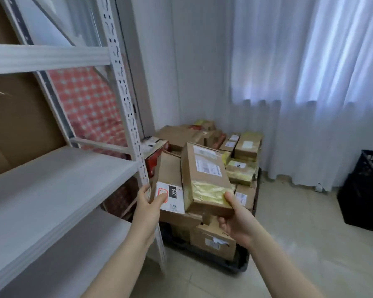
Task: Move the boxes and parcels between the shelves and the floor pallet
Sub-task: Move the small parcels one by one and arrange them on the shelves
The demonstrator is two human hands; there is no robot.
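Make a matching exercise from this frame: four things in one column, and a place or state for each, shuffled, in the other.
Things:
1. yellow-taped box
2. box with the 060 label
3. black crate
4. red box

Places or states:
A. on the floor at the far right, by the curtain
B. gripped by the left hand
C. right beside the white shelf post
D. gripped at its near end by the right hand

Pairs: 1-D, 2-B, 3-A, 4-C
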